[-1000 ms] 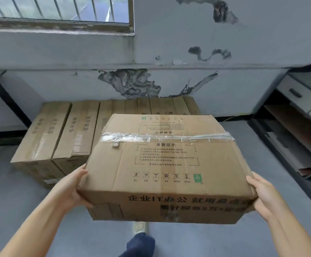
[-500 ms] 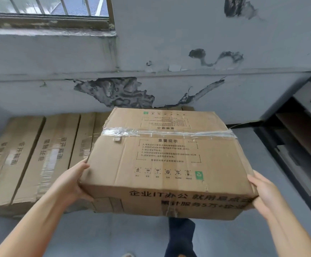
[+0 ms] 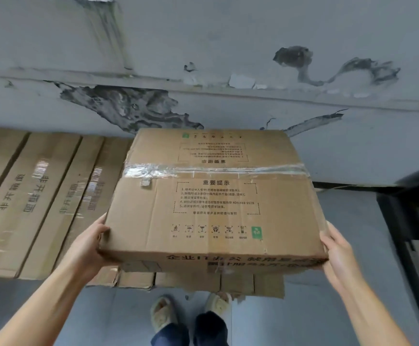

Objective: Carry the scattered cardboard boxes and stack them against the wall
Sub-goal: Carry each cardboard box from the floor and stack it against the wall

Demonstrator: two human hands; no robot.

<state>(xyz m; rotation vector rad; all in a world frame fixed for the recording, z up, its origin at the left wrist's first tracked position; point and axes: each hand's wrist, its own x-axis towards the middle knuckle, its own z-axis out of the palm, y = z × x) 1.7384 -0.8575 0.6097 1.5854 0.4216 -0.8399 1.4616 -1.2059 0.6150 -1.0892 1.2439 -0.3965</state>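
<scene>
Your left hand [image 3: 88,245] and right hand [image 3: 338,250] grip the box [image 3: 213,208] ends, fingers hidden; its long side lies across the frame, above the low boxes [image 3: 41,196] by the wall [image 3: 228,46].

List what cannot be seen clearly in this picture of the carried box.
Head view:
- Fingers of left hand and right hand: hidden behind the carried box.
- Stacked boxes: partly covered by the carried box, cut off at the left edge.
- Print on its front face: blurred.
- Shelf unit: cut off at the right edge.
</scene>
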